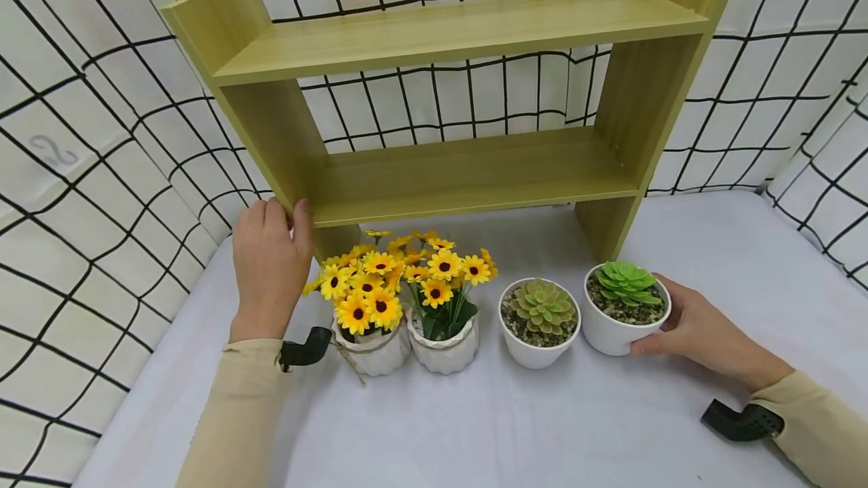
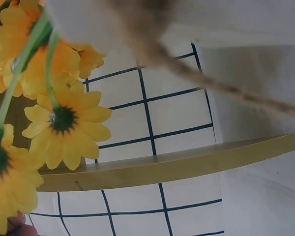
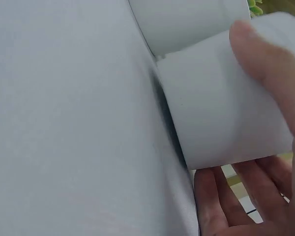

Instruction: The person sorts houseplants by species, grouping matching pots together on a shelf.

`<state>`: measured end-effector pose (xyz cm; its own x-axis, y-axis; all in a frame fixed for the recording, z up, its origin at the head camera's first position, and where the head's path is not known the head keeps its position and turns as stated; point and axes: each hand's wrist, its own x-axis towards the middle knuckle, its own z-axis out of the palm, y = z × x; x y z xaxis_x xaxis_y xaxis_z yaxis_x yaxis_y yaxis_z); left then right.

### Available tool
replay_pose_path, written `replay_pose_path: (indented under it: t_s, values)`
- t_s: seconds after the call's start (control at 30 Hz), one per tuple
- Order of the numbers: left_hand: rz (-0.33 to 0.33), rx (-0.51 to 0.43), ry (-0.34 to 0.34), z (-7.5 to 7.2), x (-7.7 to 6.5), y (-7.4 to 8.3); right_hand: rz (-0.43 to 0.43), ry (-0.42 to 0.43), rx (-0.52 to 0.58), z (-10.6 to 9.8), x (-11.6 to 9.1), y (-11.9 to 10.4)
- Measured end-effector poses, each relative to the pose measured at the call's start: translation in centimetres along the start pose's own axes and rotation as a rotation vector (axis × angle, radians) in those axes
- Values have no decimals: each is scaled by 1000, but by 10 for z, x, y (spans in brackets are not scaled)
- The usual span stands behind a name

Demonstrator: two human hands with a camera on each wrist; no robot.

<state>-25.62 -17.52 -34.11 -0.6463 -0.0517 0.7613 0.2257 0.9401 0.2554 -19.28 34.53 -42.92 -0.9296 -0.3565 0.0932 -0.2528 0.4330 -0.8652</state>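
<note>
My right hand (image 1: 698, 330) holds a white pot with a bright green succulent (image 1: 627, 282), thumb on the near side and fingers round the far side. In the right wrist view this pot (image 3: 226, 103) tilts a little, with a dark gap under its base. Just left of it stands another white pot with a dull green succulent (image 1: 540, 307). My left hand (image 1: 271, 266) grips the lower left side panel of a wooden shelf (image 1: 475, 172), thumb on the front edge. Two white pots of yellow artificial flowers (image 1: 369, 300) (image 1: 444, 288) stand beside that hand.
Black wire grid panels (image 1: 88, 134) backed with white enclose the left, back and right. A white cloth (image 1: 508, 428) covers the table. The shelf's upper board (image 1: 461, 28) spans above the lower one. A thin twine (image 2: 226, 91) hangs from the left flower pot.
</note>
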Motion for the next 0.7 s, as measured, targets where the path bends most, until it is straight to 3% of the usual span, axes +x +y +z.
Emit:
replay_pose_path:
  t_s: [0.17,0.47,0.7]
  values:
    - [-4,-3,0,1,1,0,23,11,20,4,1,-4]
    - [-12,3,-10,0,0,1,-19,-7,81,10,1,-5]
    - [-20,1,-8,0,1,1,16,55,74,16,0,-11]
